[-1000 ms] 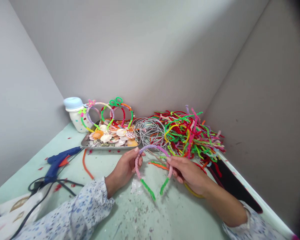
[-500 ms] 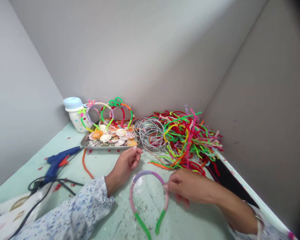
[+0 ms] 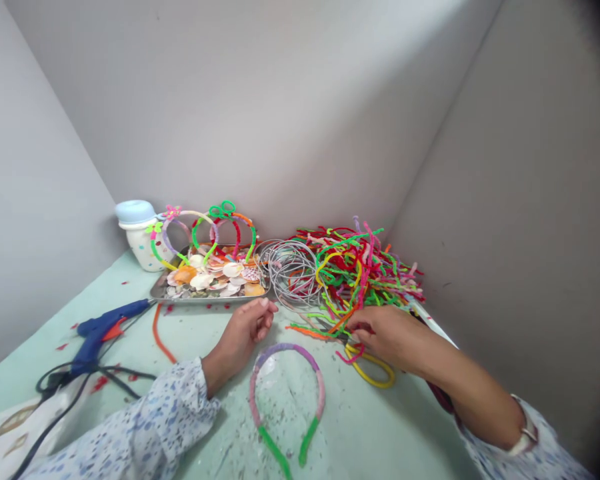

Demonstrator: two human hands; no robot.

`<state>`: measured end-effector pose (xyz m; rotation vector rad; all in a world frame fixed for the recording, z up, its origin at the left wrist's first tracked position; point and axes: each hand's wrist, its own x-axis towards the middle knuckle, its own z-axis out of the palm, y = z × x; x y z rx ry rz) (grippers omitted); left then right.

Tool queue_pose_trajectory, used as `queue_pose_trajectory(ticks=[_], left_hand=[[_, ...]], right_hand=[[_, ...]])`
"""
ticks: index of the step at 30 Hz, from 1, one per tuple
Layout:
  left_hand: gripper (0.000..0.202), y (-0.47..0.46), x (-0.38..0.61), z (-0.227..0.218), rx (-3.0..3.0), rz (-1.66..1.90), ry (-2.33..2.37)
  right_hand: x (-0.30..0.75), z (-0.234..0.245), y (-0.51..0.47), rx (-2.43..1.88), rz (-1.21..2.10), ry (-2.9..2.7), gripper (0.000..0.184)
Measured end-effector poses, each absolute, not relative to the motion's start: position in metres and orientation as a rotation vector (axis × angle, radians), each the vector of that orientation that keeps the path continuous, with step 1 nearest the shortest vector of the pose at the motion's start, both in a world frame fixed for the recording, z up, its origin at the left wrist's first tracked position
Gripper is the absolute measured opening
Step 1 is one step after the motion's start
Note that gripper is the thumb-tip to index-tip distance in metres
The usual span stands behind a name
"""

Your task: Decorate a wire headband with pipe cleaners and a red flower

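Observation:
A headband wrapped in purple, pink and green fuzzy stems lies on the table between my hands, with neither hand touching it. My left hand rests on the table behind it, fingers curled, nothing visible in them. Over the front of the pipe cleaner pile, my right hand has its fingers closed, and a red pipe cleaner pokes out below them. Part of the grip is hidden. Scissors with yellow handles lie under that hand, their blades among orange and green stems.
A heap of coloured pipe cleaners and a coil of silver wire sit at the back. Finished headbands stand in a metal tray of shells. At left are a white jar and a blue glue gun with a black cord.
My right hand has left the headband's right side and moved up to the pipe cleaners. The scissors' yellow handles now show where red stems lay. My left hand has stayed put.

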<state>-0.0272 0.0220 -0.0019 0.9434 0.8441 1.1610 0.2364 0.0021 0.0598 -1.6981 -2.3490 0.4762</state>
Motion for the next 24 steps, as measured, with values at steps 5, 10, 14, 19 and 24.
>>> queue_pose_trajectory(ticks=[5, 10, 14, 19, 24], left_hand=[[0.025, 0.021, -0.027, -0.002, 0.969, 1.159, 0.834], [0.025, 0.022, -0.027, -0.004, 0.976, 1.166, 0.83], [0.025, 0.023, -0.028, -0.005, 0.981, 1.149, 0.81], [0.022, 0.023, -0.03, -0.005, 0.973, 1.141, 0.79], [0.024, 0.024, -0.031, -0.005, 0.924, 1.157, 0.792]], right_hand=[[0.242, 0.068, 0.003, -1.737, 0.378, -2.285, 0.019], [0.26, 0.085, 0.016, -1.784, 0.114, -2.212, 0.019], [0.275, 0.095, 0.033, -1.834, 0.078, -2.2, 0.022], [0.276, 0.092, 0.061, -1.865, -0.033, -2.077, 0.033], [0.271, 0.084, 0.082, -1.963, -0.056, -2.027, 0.029]])
